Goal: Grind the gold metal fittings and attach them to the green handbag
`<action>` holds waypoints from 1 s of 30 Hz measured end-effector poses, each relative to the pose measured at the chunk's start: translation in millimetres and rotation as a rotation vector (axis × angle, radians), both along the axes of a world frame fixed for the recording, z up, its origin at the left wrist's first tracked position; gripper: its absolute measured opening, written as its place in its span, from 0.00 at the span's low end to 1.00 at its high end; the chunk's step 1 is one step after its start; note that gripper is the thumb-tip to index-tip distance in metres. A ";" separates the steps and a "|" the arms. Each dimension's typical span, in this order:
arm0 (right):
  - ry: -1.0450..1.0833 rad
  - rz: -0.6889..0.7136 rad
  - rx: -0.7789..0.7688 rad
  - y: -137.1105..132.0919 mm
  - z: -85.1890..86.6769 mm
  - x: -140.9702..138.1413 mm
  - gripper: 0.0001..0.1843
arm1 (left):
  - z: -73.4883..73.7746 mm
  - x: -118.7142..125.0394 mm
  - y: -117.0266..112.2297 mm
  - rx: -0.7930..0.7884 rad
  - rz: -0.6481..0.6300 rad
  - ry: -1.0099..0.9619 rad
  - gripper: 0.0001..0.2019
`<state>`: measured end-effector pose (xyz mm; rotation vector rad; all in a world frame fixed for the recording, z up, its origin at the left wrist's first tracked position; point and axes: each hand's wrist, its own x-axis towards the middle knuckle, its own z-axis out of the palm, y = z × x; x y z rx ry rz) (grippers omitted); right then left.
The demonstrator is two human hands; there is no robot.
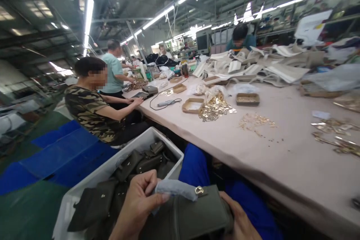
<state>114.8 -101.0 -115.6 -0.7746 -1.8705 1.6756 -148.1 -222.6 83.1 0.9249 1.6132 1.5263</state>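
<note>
An olive-grey bag (194, 215) rests over my lap, low in the view. My right hand (239, 215) grips its right end, the fingers partly hidden behind it. Between thumb and curled fingers, my left hand (142, 198) pinches a strip of translucent plastic wrap (177, 188). The strip stretches right to a small gold buckle (199, 190) on the bag's top edge. Just beyond my left hand stands a white plastic crate (153, 135) holding several similar olive-grey bags (123, 172).
A long covered table (225, 135) runs along my right. On it lie a heap of gold metal pieces (215, 108), cardboard trays (247, 99), a grey corded tool (165, 103) and piled pale bag parts (253, 62). A co-worker in camouflage (90, 108) sits beyond the crate.
</note>
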 end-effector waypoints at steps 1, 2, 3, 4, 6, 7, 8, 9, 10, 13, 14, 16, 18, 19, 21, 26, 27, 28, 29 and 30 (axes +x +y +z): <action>-0.013 0.021 -0.019 -8.8 -0.2 2.9 0.53 | -4.6 4.0 -5.8 -0.029 0.028 0.018 0.29; -0.024 0.056 -0.038 -16.8 1.4 4.6 0.55 | -9.1 7.5 -12.2 -0.060 0.044 0.036 0.29; -0.017 0.102 -0.058 -23.4 4.4 5.5 0.55 | -13.4 10.6 -19.1 -0.088 0.053 0.049 0.29; 0.008 0.156 -0.079 -28.5 8.4 5.7 0.55 | -17.1 13.4 -26.5 -0.113 0.058 0.057 0.29; 0.065 0.245 -0.118 -34.8 17.4 5.3 0.53 | -22.7 18.6 -41.6 -0.142 0.068 0.062 0.29; 0.086 0.270 -0.131 -36.7 21.4 5.0 0.52 | -24.3 21.0 -49.0 -0.143 0.077 0.059 0.29; 0.100 0.283 -0.140 -38.1 24.9 4.8 0.51 | -25.3 23.3 -56.0 -0.137 0.086 0.054 0.29; 0.108 0.289 -0.143 -39.4 27.5 4.7 0.50 | -25.5 25.5 -62.4 -0.124 0.094 0.046 0.29; 0.115 0.293 -0.143 -40.8 29.3 4.6 0.50 | -25.1 27.7 -67.9 -0.107 0.100 0.039 0.29; 0.132 0.299 -0.133 -45.6 31.0 5.9 0.49 | -21.2 34.7 -77.6 -0.062 0.128 0.046 0.30; 0.133 0.296 -0.132 -47.5 30.7 7.1 0.49 | -19.4 37.3 -78.3 -0.049 0.136 0.053 0.29; 0.128 0.272 -0.126 -51.2 29.2 10.9 0.48 | -15.9 42.5 -76.2 -0.023 0.129 0.051 0.29; 0.098 0.237 -0.119 -54.4 26.4 16.1 0.51 | -13.2 46.4 -69.9 -0.009 0.102 0.018 0.28; 0.070 0.215 -0.123 -55.7 24.3 18.9 0.53 | -12.2 47.6 -65.6 -0.009 0.087 0.000 0.28; -0.003 0.165 -0.146 -57.5 18.0 24.2 0.59 | -11.3 48.2 -55.3 -0.010 0.066 -0.023 0.27; -0.057 0.043 -0.225 -59.6 -5.6 32.0 0.64 | -18.6 40.8 -22.4 0.024 0.008 -0.046 0.24; -0.042 0.027 -0.244 -60.1 -9.1 32.3 0.63 | -22.3 38.3 -14.3 0.030 -0.003 -0.050 0.24; -0.021 0.015 -0.270 -60.7 -11.4 32.1 0.61 | -26.6 35.6 -5.7 0.032 -0.012 -0.047 0.23; 0.005 0.001 -0.304 -61.5 -12.4 31.4 0.60 | -31.4 32.7 3.3 0.032 -0.020 -0.034 0.23; 0.032 -0.013 -0.343 -62.3 -12.2 30.3 0.58 | -36.5 29.6 12.5 0.027 -0.025 -0.010 0.22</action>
